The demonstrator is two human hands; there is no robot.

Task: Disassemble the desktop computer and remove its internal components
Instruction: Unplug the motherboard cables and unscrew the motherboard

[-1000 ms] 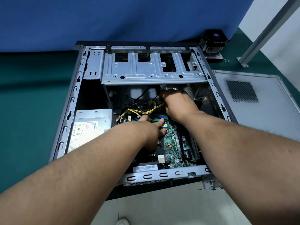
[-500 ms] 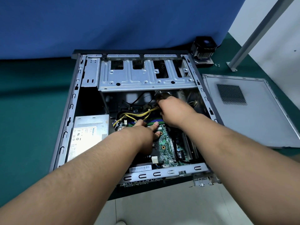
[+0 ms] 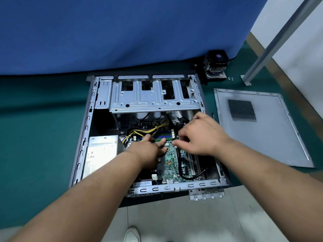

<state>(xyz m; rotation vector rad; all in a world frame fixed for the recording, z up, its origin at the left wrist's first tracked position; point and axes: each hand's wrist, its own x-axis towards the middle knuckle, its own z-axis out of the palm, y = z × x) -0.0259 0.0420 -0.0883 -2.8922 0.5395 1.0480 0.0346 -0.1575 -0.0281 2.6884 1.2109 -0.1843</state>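
With the left hand (image 3: 148,151) pressing flat-fingered on the green motherboard (image 3: 170,161) and the right hand (image 3: 197,137) curled, grip unclear, pulling straight seemed wisest.

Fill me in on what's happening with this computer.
A person is stripping an open desktop case lying on its side on a green mat. Both hands are down on the motherboard: the left hand rests with fingers extended by the yellow cables, the right hand has curled fingers, seemingly picking at something small I can't make out. The side panel already lies off to the right, a cooler fan behind it. The power supply is still inside.
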